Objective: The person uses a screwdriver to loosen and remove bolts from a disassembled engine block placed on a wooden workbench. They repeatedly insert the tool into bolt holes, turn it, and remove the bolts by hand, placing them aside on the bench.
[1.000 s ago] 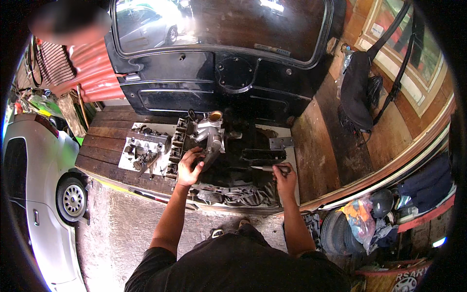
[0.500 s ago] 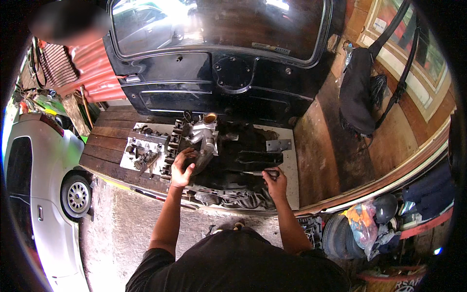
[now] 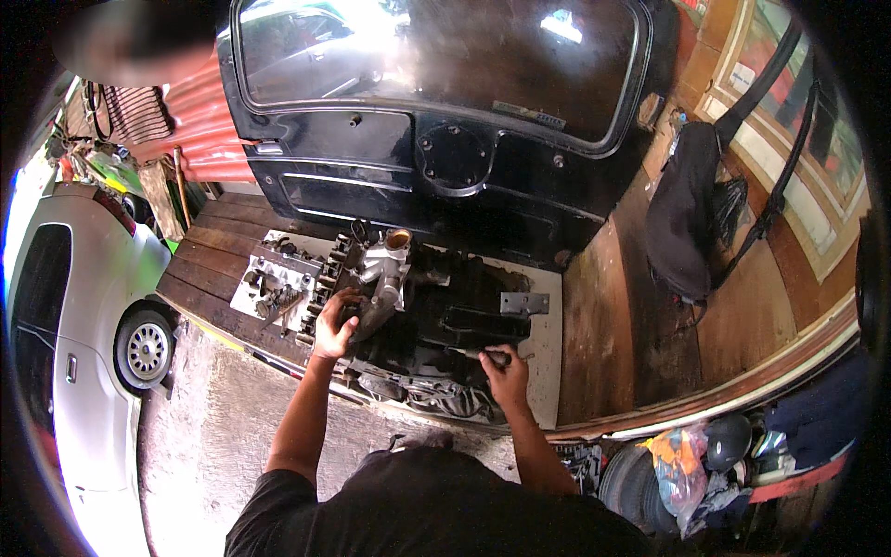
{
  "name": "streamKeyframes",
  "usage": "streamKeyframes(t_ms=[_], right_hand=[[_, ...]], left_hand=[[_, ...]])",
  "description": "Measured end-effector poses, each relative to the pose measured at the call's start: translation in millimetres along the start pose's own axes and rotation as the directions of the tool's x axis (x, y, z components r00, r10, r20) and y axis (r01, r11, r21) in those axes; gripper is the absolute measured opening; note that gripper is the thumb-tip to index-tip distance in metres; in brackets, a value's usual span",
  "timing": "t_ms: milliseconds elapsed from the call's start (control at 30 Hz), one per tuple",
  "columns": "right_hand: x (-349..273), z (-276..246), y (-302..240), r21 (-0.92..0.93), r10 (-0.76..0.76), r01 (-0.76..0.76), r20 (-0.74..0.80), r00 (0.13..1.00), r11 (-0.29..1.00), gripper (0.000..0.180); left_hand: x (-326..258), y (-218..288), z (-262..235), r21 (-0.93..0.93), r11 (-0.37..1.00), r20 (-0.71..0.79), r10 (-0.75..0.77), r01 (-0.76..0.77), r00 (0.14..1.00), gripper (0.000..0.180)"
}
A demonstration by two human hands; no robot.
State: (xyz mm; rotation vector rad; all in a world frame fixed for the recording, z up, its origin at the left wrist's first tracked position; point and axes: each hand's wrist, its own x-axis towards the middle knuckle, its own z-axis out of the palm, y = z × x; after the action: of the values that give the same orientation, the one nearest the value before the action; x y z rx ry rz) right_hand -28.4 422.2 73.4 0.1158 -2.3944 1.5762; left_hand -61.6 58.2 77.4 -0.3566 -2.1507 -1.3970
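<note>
My left hand (image 3: 336, 325) curls round the curved grey pipe of a cast-metal intake manifold (image 3: 393, 278), thumb towards me. This manifold rests among dark, greasy engine parts on the bench. My right hand (image 3: 508, 381) closes on a slim screwdriver-like tool (image 3: 499, 356) with a dark handle; its thin tip points left over the dark parts, and its exact kind is hard to make out. Beyond it lie a black ribbed part (image 3: 487, 323) and a flat grey metal bracket (image 3: 525, 304). Left of the manifold stands a row of metal engine pieces (image 3: 325, 278).
Small metal parts (image 3: 277, 286) sit on a white sheet at the left. Behind the bench leans a black vehicle tailgate (image 3: 362, 153). A black bag (image 3: 685, 209) hangs at the right; a silver car (image 3: 88, 343) stands left. A tyre (image 3: 631, 487) lies at lower right.
The view has shifted a little. My right hand has drawn the tool slightly nearer to me and leftward; my left hand keeps its place at the manifold pipe.
</note>
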Motion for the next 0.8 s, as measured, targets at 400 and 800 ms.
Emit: streamKeyframes(t_ms=[400, 800], right_hand=[[8.3, -5.8, 27.3, 0.193, 0.125, -0.114, -0.049, 0.991, 0.975, 0.021], [-1.9, 42.6, -9.1, 0.23, 0.275, -0.239, -0.142, 0.951, 0.943, 0.025]], left_hand=[[1.6, 3.1, -2.8, 0.026, 0.999, 0.012, 0.018, -0.019, 1.0, 0.048], [5.5, 2.4, -9.8, 0.05, 0.994, 0.112, 0.09, -0.096, 0.99, 0.04]])
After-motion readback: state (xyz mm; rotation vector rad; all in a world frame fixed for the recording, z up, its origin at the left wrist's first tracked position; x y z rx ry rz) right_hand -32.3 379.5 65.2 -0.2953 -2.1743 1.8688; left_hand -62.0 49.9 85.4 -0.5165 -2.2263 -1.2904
